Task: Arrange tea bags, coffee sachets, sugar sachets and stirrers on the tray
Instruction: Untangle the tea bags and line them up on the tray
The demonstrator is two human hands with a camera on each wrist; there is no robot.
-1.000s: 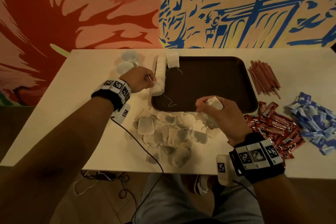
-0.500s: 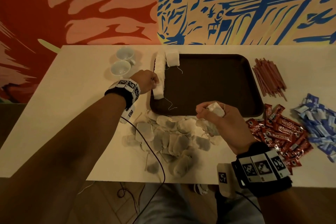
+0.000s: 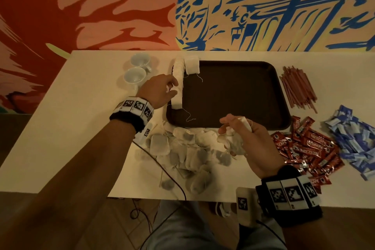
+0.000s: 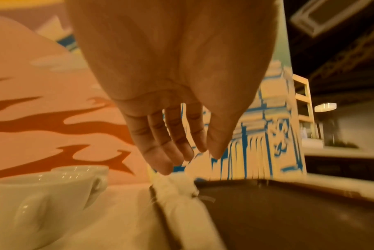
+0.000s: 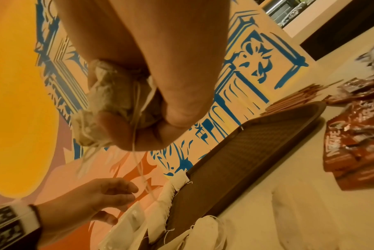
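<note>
Whereas a second ago the left hand (image 3: 160, 89) pinched at the tea bag row (image 3: 178, 83) along the tray (image 3: 233, 91) edge, the head view now shows it opened beside the row, suggesting that bag is placed; the right hand (image 3: 249, 140) grips several tea bags. The left wrist view confirms straight fingers (image 4: 171, 145) holding nothing. In the right wrist view, the count of gripped tea bags (image 5: 109, 104) stays unclear.

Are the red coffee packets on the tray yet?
No, the red coffee packets lie in a heap on the table to the right of the tray, which holds only tea bags along its left edge.
</note>
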